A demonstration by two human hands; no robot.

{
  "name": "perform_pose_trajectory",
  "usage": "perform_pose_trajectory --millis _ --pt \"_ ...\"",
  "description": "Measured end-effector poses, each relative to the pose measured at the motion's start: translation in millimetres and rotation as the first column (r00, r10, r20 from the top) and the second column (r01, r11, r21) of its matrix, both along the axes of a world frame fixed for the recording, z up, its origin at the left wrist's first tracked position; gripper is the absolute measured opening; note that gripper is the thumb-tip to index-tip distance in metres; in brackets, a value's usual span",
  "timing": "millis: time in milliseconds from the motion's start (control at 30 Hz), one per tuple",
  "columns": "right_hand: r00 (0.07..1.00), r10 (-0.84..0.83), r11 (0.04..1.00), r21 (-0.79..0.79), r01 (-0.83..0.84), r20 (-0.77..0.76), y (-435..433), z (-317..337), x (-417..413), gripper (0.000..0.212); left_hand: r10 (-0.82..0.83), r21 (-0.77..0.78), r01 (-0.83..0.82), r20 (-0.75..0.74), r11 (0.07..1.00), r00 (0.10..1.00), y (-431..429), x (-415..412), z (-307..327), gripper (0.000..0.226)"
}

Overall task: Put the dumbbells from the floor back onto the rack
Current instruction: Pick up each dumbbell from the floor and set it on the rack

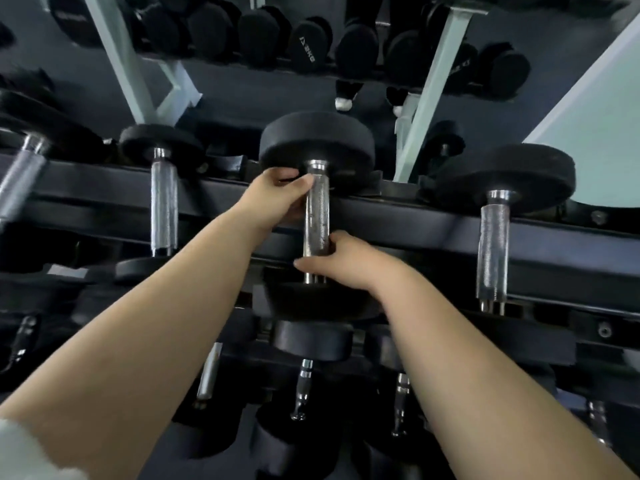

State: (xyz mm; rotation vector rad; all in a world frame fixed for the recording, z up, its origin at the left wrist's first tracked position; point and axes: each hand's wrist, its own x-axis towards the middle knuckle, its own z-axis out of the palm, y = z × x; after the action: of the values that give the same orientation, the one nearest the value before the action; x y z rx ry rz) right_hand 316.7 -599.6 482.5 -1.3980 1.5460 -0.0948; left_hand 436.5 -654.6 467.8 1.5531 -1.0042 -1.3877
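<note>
Your right hand [341, 261], just below frame centre, wraps its grip around the lower end of the dumbbell [316, 216] handle, above the near head. Your left hand [280, 195] holds the handle's upper end, thumb across the metal, grip closed on it. The dumbbell lies at frame centre across the black rails of the rack [415, 226], between neighbouring dumbbells [495, 220] left and right. Further dumbbells line the upper frame.

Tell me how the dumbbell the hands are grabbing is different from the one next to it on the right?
The held dumbbell has both hands on its handle, the left hand near the top and the right hand near the bottom; the right neighbour dumbbell is untouched. The neighbour's far head looks wider. Both have black round heads, silver ridged handles, and lie across the rack.
</note>
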Motion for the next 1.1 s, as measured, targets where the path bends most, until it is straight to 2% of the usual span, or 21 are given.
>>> perform_pose_trajectory --millis 100,267,333,400,500,633,733,833,933,1000,1100 --pt "1.000 0.021 0.998 0.062 -0.020 -0.004 -14 -2 4 0.048 -0.098 -0.008 0.099 0.115 0.995 0.988 -10 -3 -6 0.049" --pt "0.999 -0.045 0.999 0.023 0.045 0.005 -12 -9 14 0.040 -0.157 -0.017 0.158 0.039 0.987 0.987 -12 -3 -6 0.032" --pt "0.996 -0.091 0.996 0.021 0.091 0.020 -6 -10 15 0.037 -0.209 -0.016 0.210 0.061 0.977 0.976 -11 -4 -5 0.028" --pt "0.991 -0.126 0.992 0.020 0.125 0.049 -1 -11 12 0.035 -0.224 -0.030 0.229 0.121 0.973 0.967 -9 -8 -7 0.035" --pt "0.985 -0.140 0.990 0.037 0.137 0.096 3 -10 5 0.034 -0.220 -0.036 0.227 0.150 0.973 0.964 -5 -15 -6 0.039" --pt "0.988 -0.117 0.993 0.041 0.113 0.105 -5 -12 12 0.043 -0.237 0.007 0.238 0.102 0.971 0.966 -7 -9 -2 0.036" --pt "0.990 -0.100 0.995 0.030 0.097 0.095 -7 -15 18 0.046 -0.198 0.009 0.199 0.121 0.980 0.973 -1 -7 -1 0.036" --pt "0.992 -0.071 0.997 -0.009 0.072 0.107 -7 -17 14 0.035 -0.159 -0.031 0.170 0.228 0.985 0.961 13 -10 -3 0.037" --pt "0.984 -0.069 0.996 -0.045 0.078 0.164 -5 -22 11 0.032 -0.067 -0.027 0.074 0.209 0.997 0.976 38 2 -7 0.023" --pt "0.990 -0.071 0.995 -0.060 0.078 0.118 -3 -23 11 0.038 0.040 -0.039 -0.032 0.199 0.999 0.979 57 22 -7 0.015" --pt "0.991 -0.129 0.985 -0.116 0.125 -0.026 0 -21 10 0.059 0.222 -0.119 -0.201 0.205 0.972 0.953 78 64 -4 0.028"
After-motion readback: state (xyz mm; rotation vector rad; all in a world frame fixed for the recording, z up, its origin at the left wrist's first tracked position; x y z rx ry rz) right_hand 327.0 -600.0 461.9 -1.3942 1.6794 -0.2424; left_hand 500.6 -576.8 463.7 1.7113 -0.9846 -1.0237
